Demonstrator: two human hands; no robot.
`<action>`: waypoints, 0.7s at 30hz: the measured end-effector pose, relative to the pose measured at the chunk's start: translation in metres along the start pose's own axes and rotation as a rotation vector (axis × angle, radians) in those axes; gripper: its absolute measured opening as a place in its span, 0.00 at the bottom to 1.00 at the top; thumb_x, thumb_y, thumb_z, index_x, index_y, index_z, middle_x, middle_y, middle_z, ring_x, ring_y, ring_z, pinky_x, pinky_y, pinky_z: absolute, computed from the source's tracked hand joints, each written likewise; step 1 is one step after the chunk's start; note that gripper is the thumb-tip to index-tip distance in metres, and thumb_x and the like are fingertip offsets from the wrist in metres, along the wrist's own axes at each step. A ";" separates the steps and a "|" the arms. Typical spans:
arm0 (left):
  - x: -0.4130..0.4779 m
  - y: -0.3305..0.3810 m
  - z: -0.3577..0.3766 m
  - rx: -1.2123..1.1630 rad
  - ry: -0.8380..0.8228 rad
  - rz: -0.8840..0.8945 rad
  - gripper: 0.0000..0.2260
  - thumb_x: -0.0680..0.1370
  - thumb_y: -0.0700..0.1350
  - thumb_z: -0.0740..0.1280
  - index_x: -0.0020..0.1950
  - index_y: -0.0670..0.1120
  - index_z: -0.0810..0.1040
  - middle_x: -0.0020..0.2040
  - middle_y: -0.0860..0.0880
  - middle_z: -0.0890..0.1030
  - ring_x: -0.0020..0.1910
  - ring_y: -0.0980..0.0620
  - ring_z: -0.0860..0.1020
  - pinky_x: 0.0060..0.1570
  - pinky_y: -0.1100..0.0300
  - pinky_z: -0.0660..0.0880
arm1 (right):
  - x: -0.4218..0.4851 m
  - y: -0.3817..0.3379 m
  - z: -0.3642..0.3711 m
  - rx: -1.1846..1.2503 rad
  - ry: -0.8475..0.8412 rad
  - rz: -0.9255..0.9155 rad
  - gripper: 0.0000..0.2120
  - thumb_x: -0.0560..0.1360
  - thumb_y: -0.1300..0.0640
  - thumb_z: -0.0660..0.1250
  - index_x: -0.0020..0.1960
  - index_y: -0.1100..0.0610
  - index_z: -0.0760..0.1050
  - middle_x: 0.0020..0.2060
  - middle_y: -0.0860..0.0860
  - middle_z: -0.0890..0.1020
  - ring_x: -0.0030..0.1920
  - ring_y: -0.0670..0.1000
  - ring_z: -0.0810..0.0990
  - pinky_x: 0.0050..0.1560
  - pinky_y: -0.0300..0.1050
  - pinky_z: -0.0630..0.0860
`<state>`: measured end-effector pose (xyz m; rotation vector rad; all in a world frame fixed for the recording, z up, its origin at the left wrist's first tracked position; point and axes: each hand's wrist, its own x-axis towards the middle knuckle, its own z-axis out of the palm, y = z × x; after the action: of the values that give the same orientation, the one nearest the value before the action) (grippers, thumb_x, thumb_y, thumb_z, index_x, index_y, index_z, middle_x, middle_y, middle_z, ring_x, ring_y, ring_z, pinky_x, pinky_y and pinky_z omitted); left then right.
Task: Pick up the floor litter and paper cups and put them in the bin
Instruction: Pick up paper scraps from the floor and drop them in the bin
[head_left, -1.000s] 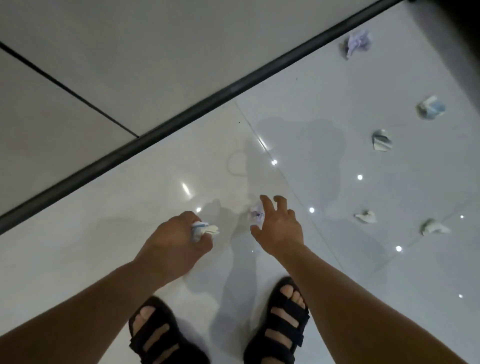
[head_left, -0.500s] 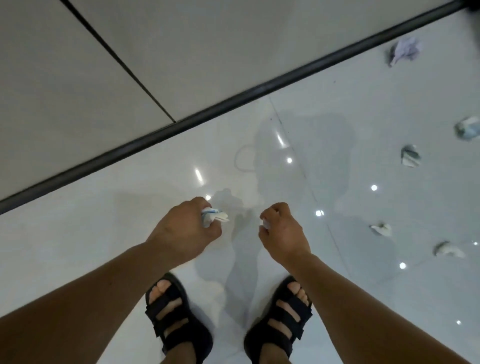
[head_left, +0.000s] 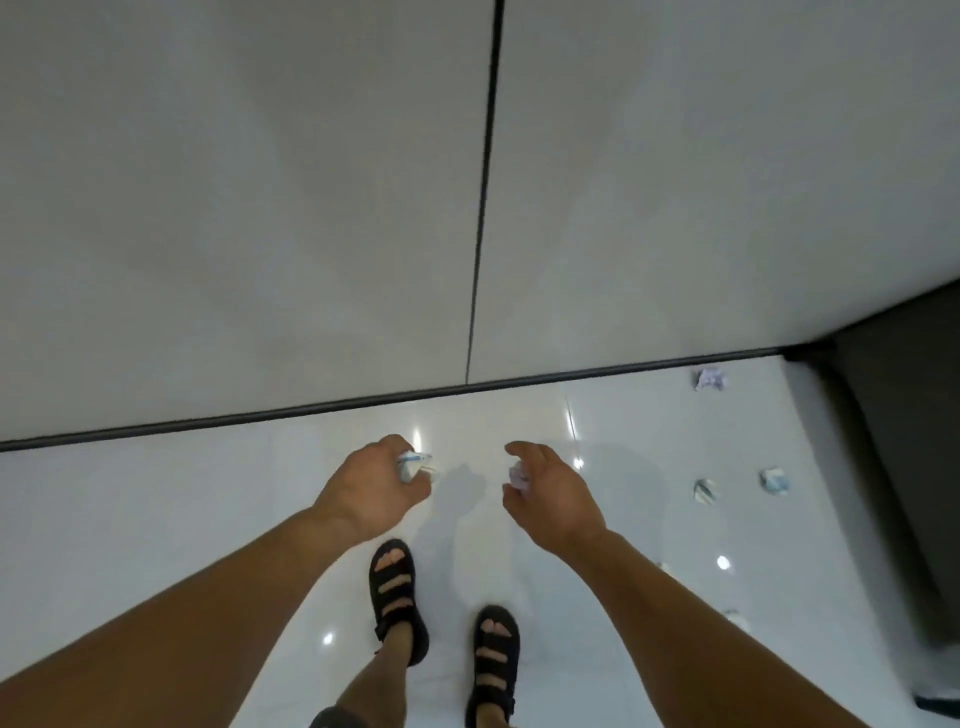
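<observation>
Held above the glossy white floor (head_left: 156, 519): left hand (head_left: 371, 486) grips a crumpled white-and-blue paper wad (head_left: 415, 464), right hand (head_left: 553, 493) pinches a small white scrap (head_left: 517, 477); to the right lie a lilac wad (head_left: 710, 379) near the dark baseboard (head_left: 311, 410) and two blue-white wads (head_left: 705, 491) (head_left: 775, 480) nearer the black sandals (head_left: 395, 587).

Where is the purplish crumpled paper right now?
Head view, far right: the purplish crumpled paper lies on the floor just below the dark baseboard strip, near the corner.
</observation>
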<state>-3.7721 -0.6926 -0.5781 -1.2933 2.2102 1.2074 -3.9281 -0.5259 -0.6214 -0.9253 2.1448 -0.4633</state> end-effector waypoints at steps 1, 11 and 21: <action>-0.015 -0.002 -0.014 -0.023 0.045 -0.020 0.13 0.75 0.54 0.69 0.54 0.48 0.74 0.46 0.50 0.78 0.42 0.53 0.76 0.36 0.64 0.70 | -0.007 -0.018 -0.006 -0.008 -0.017 -0.026 0.22 0.78 0.53 0.65 0.71 0.50 0.67 0.63 0.49 0.75 0.55 0.46 0.77 0.58 0.38 0.74; -0.209 -0.062 -0.096 -0.335 0.398 -0.191 0.12 0.73 0.55 0.71 0.50 0.50 0.73 0.44 0.51 0.79 0.39 0.56 0.76 0.32 0.65 0.70 | -0.093 -0.213 -0.003 -0.299 -0.197 -0.413 0.23 0.76 0.49 0.66 0.70 0.50 0.69 0.60 0.49 0.79 0.57 0.50 0.79 0.55 0.39 0.70; -0.381 -0.236 -0.145 -0.549 0.673 -0.451 0.17 0.74 0.55 0.70 0.57 0.47 0.73 0.50 0.48 0.78 0.44 0.50 0.77 0.37 0.61 0.70 | -0.179 -0.419 0.131 -0.602 -0.300 -0.798 0.23 0.76 0.49 0.63 0.70 0.51 0.69 0.60 0.50 0.79 0.57 0.53 0.79 0.51 0.41 0.70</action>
<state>-3.3491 -0.6480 -0.3763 -2.5668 1.8047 1.3687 -3.5497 -0.6815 -0.3816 -2.0609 1.5807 -0.0156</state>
